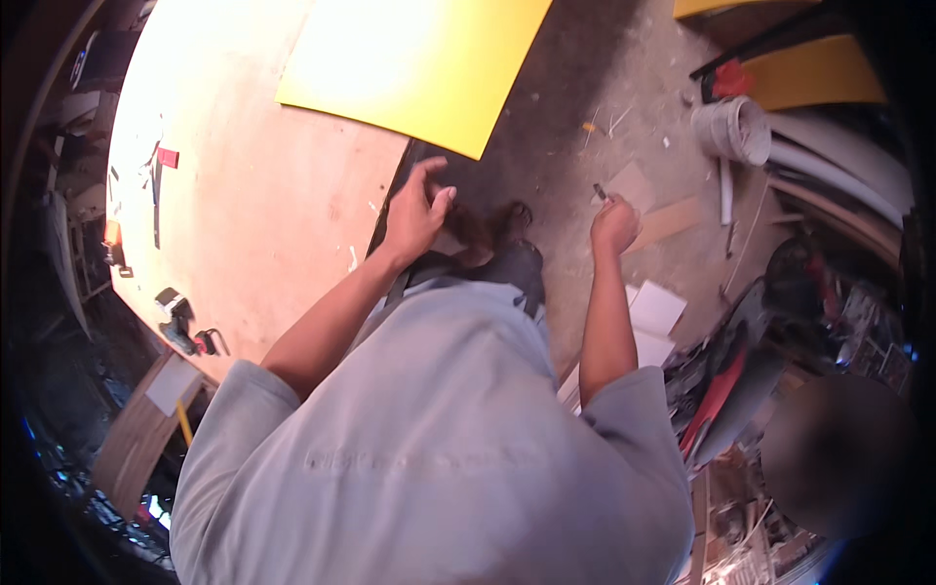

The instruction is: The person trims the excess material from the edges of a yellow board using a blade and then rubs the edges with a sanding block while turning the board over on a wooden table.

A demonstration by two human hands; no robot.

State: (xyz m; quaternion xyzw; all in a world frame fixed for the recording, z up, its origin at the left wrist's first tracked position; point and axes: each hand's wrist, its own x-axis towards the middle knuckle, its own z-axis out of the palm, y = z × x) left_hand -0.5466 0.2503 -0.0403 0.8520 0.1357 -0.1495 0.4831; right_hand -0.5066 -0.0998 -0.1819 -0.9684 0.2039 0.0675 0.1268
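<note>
My left hand [417, 216] hovers by the edge of a pale wooden worktable [283, 224], its fingers apart and nothing in them. Just beyond it lies a large yellow sheet [429, 78], which overhangs the table's right edge with one corner pointing toward me. My right hand [615, 226] is out over the floor on the right, closed round a small dark slim tool [599, 191]. Only the tip of that tool shows, so its kind is unclear. Neither hand touches the yellow sheet.
On the table's left side lie a cordless drill [178, 327] and a small red item [168, 157]. A whitish bucket [729, 131] stands at the far right near yellow curved panels [819, 73]. Offcuts [658, 307] litter the floor. A motorcycle [721, 390] stands at the right.
</note>
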